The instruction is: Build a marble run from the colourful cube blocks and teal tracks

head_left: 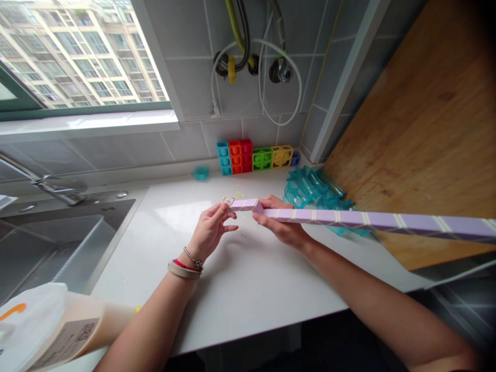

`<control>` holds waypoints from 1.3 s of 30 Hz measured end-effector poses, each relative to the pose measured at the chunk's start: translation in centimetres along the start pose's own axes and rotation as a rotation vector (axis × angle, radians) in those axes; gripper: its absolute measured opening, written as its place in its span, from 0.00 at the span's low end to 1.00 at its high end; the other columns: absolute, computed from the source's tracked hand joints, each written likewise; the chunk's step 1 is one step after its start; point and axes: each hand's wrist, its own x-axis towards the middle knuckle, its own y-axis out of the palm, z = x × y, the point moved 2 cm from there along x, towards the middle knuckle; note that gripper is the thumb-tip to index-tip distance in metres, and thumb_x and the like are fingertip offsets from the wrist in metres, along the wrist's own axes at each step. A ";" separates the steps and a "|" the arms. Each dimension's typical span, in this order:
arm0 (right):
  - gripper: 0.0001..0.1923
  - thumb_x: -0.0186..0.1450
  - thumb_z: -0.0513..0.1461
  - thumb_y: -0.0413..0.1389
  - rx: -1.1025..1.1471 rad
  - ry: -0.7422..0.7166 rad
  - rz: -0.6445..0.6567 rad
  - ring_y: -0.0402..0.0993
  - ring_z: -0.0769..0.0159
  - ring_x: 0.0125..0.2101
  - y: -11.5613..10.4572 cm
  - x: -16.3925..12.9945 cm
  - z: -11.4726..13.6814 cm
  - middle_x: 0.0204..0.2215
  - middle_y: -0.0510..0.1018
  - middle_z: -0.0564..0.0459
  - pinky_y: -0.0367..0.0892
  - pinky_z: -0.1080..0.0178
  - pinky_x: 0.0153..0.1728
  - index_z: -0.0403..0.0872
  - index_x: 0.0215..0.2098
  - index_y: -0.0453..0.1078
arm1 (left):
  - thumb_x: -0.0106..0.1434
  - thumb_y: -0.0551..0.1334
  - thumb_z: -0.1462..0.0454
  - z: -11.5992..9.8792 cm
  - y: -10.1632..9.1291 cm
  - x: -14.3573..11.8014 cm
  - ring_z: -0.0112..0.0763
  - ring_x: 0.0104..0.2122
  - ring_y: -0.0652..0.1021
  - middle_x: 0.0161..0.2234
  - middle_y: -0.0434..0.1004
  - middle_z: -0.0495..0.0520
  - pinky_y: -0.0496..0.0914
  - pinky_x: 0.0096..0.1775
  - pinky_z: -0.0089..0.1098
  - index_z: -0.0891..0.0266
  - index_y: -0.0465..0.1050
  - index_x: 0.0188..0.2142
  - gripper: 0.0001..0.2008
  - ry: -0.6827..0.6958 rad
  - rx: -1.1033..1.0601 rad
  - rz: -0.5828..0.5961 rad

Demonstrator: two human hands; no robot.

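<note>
A long, narrow lilac strip (pixel 329 216) with pale crossing lines runs from the middle of the counter out past the right edge of the view. Near its left part it has a step or fold. My right hand (pixel 281 219) is closed around it just by that step, palm underneath. With thumb and fingers, my left hand (pixel 213 225) pinches the far left end, where a small pale patterned piece (pixel 228 200) shows; its other fingers are loosely apart. Both hands are above the white counter (pixel 240 289). I cannot tell what the strip is made of.
Coloured plastic blocks (pixel 241 156) stand along the wall, with a teal piece (pixel 200 173) beside them. Teal translucent pieces (pixel 310 187) lie by a leaning wooden board (pixel 418 113). A lidded drink cup (pixel 77 330) is at lower left, near the sink (pixel 116 227) and its faucet (pixel 58 190).
</note>
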 end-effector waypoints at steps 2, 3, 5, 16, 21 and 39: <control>0.12 0.68 0.46 0.61 -0.015 -0.012 0.001 0.71 0.64 0.36 -0.1 -0.1 0.2 0.36 0.73 0.53 0.66 0.62 0.40 0.50 0.45 0.78 | 0.62 0.70 0.53 -0.2 0.3 -0.2 0.28 0.36 0.75 0.35 0.71 0.52 0.82 0.31 0.29 0.62 0.80 0.46 0.19 -0.007 -0.011 0.003; 0.11 0.68 0.45 0.60 -0.019 -0.025 0.001 0.71 0.64 0.36 -0.1 -0.1 0.4 0.36 0.73 0.53 0.67 0.62 0.40 0.49 0.45 0.78 | 0.61 0.71 0.53 -0.3 0.4 -0.2 0.28 0.36 0.75 0.35 0.71 0.52 0.82 0.32 0.29 0.63 0.80 0.46 0.19 -0.010 -0.015 0.003; 0.11 0.68 0.44 0.61 -0.020 -0.077 0.004 0.72 0.64 0.37 0.1 -0.2 0.6 0.37 0.73 0.52 0.68 0.61 0.41 0.49 0.45 0.78 | 0.60 0.71 0.53 -0.5 0.6 -0.3 0.28 0.36 0.75 0.37 0.71 0.52 0.82 0.32 0.30 0.63 0.80 0.45 0.19 -0.023 -0.028 -0.009; 0.19 0.65 0.40 0.64 -0.152 -0.293 -0.019 0.76 0.64 0.37 2.0 -0.6 -0.8 0.40 0.75 0.50 0.74 0.61 0.40 0.51 0.54 0.77 | 0.56 0.74 0.55 0.0 0.6 -0.3 0.30 0.34 0.78 0.36 0.73 0.52 0.81 0.31 0.30 0.63 0.77 0.38 0.17 -0.153 -0.110 -0.203; 0.19 0.65 0.38 0.64 -0.187 -0.347 0.002 0.77 0.65 0.37 1.5 -0.4 -0.8 0.41 0.76 0.50 0.74 0.63 0.40 0.51 0.55 0.76 | 0.56 0.74 0.56 -0.1 0.9 -0.4 0.31 0.34 0.78 0.33 0.70 0.50 0.81 0.32 0.33 0.63 0.73 0.35 0.17 -0.175 -0.104 -0.202; 0.17 0.72 0.37 0.54 -0.399 -0.441 0.218 0.74 0.60 0.44 2.5 -1.4 -0.4 0.44 0.75 0.47 0.75 0.59 0.42 0.56 0.56 0.75 | 0.58 0.71 0.56 0.6 0.7 -0.3 0.25 0.18 0.73 0.22 0.67 0.44 0.74 0.22 0.27 0.62 0.67 0.32 0.16 -0.254 -0.161 -0.224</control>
